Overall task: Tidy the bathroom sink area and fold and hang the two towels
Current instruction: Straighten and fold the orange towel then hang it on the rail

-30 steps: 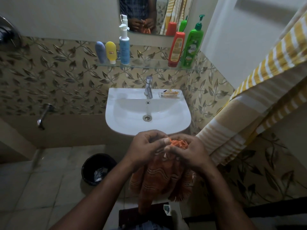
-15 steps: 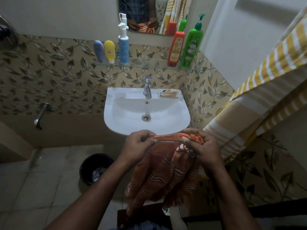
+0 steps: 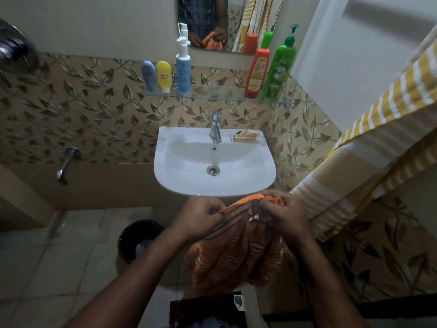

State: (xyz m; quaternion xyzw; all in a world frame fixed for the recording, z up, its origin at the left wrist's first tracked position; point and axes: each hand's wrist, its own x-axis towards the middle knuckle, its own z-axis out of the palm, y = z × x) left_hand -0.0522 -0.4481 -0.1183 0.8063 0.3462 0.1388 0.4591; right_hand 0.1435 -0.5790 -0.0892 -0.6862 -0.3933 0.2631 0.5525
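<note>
Just in front of the white sink (image 3: 267, 171), both my hands hold an orange patterned towel (image 3: 236, 256). My left hand (image 3: 201, 218) pinches its upper edge on the left side. My right hand (image 3: 281, 214) bunches the same edge on the right. The cloth hangs down between my forearms with a fringed lower edge. A yellow-and-white striped towel (image 3: 369, 159) hangs at the right, stretching from the upper right down beside my right hand.
A glass shelf (image 3: 220, 93) above the sink carries a grey tube, a yellow tube, a blue pump bottle (image 3: 183, 69), a red bottle (image 3: 256, 72) and a green pump bottle (image 3: 280, 69). A soap tray (image 3: 246, 137) sits beside the tap (image 3: 216, 126). A black bin (image 3: 138, 242) stands on the floor.
My hands have drawn apart along the orange towel's top edge, spreading it a little. The bunched cloth has shifted right and hangs wider.
</note>
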